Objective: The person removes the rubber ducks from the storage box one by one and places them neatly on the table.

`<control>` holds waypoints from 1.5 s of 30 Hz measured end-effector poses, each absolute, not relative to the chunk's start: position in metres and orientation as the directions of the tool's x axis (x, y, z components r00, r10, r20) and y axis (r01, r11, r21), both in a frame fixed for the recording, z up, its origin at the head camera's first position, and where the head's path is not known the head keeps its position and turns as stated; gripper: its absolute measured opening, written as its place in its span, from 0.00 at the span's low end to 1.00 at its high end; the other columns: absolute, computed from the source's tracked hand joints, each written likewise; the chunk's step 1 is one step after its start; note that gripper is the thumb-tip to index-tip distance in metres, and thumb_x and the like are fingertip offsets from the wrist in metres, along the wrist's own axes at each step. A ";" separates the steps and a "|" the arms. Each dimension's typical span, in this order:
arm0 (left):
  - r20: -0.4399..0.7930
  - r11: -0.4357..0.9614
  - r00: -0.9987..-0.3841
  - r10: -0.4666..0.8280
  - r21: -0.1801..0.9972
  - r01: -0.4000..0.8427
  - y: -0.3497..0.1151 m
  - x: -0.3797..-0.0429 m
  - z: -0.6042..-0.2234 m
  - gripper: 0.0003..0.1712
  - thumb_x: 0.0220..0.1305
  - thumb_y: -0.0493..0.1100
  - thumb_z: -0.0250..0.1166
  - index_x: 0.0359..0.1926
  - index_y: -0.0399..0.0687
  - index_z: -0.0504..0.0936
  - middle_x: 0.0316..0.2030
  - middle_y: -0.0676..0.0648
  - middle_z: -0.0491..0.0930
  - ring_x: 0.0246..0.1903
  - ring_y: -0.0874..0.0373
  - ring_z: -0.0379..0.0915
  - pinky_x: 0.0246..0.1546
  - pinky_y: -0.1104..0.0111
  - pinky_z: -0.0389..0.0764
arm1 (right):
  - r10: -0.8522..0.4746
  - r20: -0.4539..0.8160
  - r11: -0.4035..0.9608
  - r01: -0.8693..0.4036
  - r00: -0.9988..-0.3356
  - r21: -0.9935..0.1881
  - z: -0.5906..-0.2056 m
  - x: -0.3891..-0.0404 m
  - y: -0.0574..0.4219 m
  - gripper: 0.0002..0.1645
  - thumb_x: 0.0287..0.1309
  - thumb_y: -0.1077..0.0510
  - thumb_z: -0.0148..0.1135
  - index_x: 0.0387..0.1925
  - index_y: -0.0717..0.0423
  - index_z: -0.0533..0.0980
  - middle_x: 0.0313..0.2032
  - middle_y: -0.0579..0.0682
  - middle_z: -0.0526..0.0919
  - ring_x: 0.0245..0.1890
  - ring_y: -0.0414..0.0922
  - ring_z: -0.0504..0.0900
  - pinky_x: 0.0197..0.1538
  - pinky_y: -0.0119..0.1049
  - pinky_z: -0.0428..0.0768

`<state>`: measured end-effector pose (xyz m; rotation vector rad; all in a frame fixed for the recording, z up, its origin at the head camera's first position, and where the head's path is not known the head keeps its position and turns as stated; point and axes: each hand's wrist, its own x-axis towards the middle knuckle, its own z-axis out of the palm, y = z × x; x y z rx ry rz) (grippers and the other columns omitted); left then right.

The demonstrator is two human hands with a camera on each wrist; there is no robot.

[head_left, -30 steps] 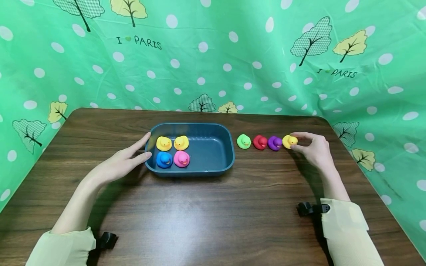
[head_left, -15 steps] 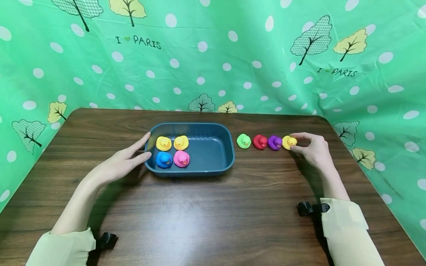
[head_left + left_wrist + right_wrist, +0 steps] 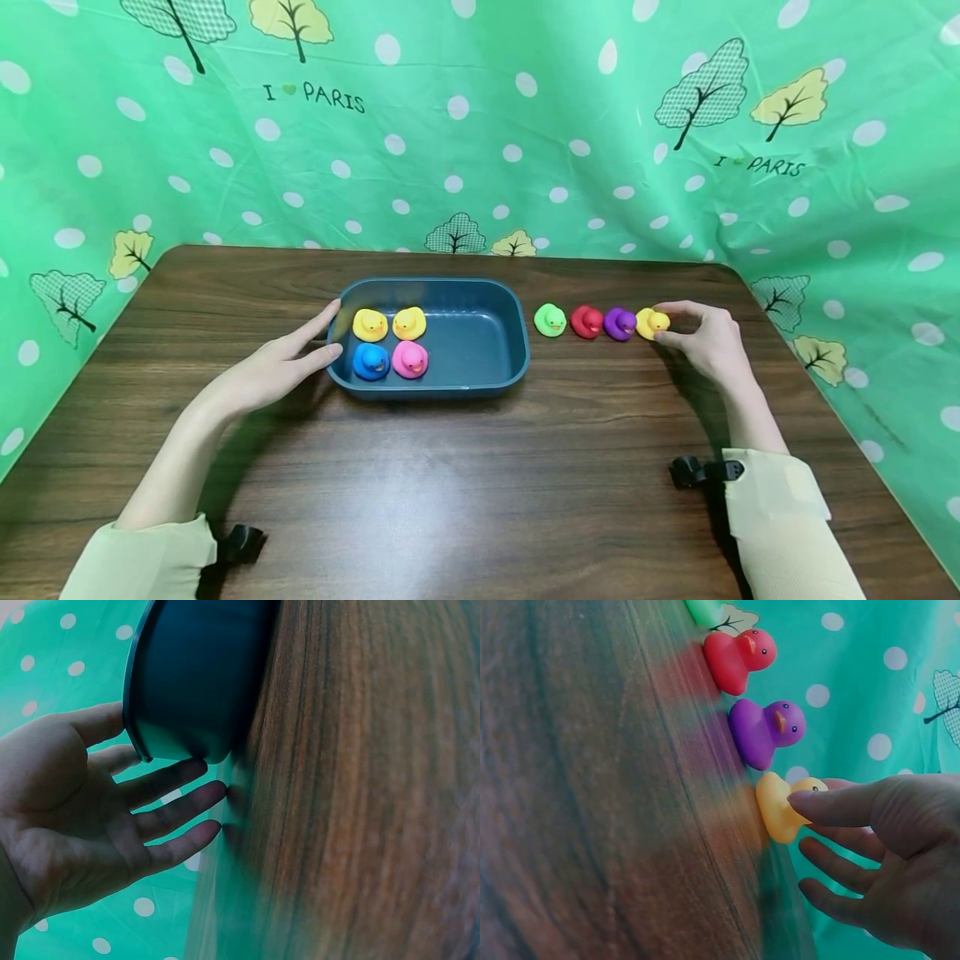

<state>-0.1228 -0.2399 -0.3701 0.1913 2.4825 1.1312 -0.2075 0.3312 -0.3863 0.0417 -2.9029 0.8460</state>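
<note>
A dark blue rectangular tub (image 3: 480, 387) sits on the table. Inside its left half are two yellow rubber ducks (image 3: 370, 325), a blue duck (image 3: 371, 362) and a pink duck (image 3: 410, 360). My left hand (image 3: 262, 375) rests its spread, straight fingers against the tub's left end; in the left wrist view the thumb meets the tub's rim (image 3: 135, 742). At the right, my right hand (image 3: 708, 342) pinches another yellow rubber duck (image 3: 778, 810) between thumb and forefinger, its other fingers loosely bent. That duck stands at the right end of a row on the table.
Left of the pinched duck stand a purple duck (image 3: 619, 324), a red duck (image 3: 586, 322) and a green duck (image 3: 550, 320), the green one beside the tub. A green dotted cloth (image 3: 450, 133) hangs behind the wooden table (image 3: 465, 483).
</note>
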 end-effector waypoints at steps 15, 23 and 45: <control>-0.314 0.652 -0.906 0.285 0.756 -0.057 -0.241 -0.122 -0.371 0.42 0.77 0.68 0.49 0.80 0.84 0.35 0.84 0.45 0.40 0.82 0.33 0.36 0.72 0.28 0.49 | 0.042 0.155 0.830 -0.052 -0.987 -0.556 -0.377 -0.202 0.334 0.26 0.61 0.49 0.75 0.58 0.54 0.83 0.53 0.60 0.87 0.48 0.33 0.77 0.41 0.22 0.71; -0.304 0.659 -0.906 0.294 0.751 -0.038 -0.242 -0.124 -0.370 0.43 0.76 0.69 0.49 0.80 0.82 0.35 0.84 0.45 0.40 0.82 0.34 0.37 0.73 0.29 0.49 | 0.080 0.256 0.791 -0.095 -0.963 -0.605 -0.372 -0.199 0.325 0.24 0.66 0.43 0.69 0.56 0.51 0.84 0.49 0.50 0.88 0.47 0.20 0.72 0.45 0.21 0.69; -0.317 0.647 -0.904 0.286 0.760 -0.062 -0.243 -0.125 -0.373 0.43 0.75 0.70 0.49 0.79 0.85 0.34 0.84 0.50 0.37 0.82 0.35 0.35 0.74 0.29 0.49 | -0.036 0.426 0.696 -0.329 -0.904 -0.639 -0.336 -0.213 0.228 0.18 0.64 0.52 0.72 0.54 0.50 0.86 0.48 0.54 0.89 0.48 0.33 0.83 0.50 0.18 0.77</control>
